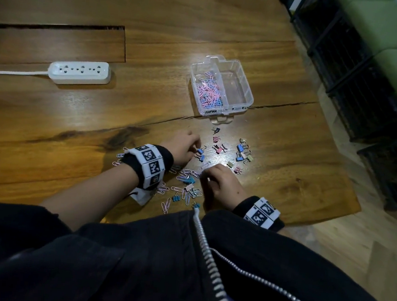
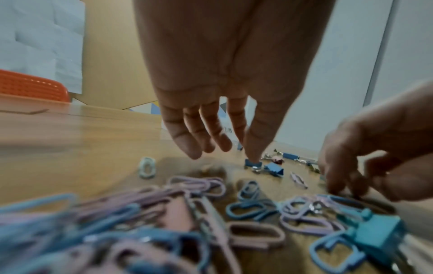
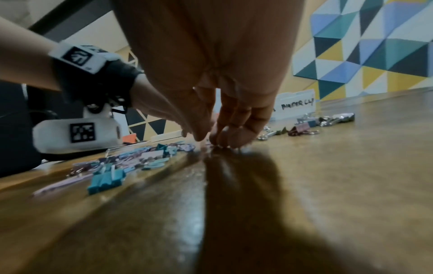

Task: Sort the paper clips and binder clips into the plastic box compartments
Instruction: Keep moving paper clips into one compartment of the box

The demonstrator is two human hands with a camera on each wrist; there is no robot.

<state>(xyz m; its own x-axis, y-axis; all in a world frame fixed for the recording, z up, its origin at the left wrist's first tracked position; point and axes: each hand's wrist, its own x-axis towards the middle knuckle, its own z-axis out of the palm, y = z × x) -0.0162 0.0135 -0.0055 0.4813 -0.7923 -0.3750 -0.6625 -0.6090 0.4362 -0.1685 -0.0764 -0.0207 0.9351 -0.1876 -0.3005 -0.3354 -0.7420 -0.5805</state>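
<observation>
A clear plastic box stands at the far middle of the table. Its left compartment holds pink and blue paper clips; the right compartment shows nothing inside. Loose binder clips lie in front of it. A pile of paper clips mixed with some binder clips lies near me. My left hand hangs with straight fingers, one fingertip touching a blue binder clip. My right hand has thumb and fingers pinched on a pink paper clip on the table at the pile's edge.
A white power strip with its cable lies at the far left. The wooden table ends close on the right, with dark crates beyond it. A groove is cut into the far left of the tabletop.
</observation>
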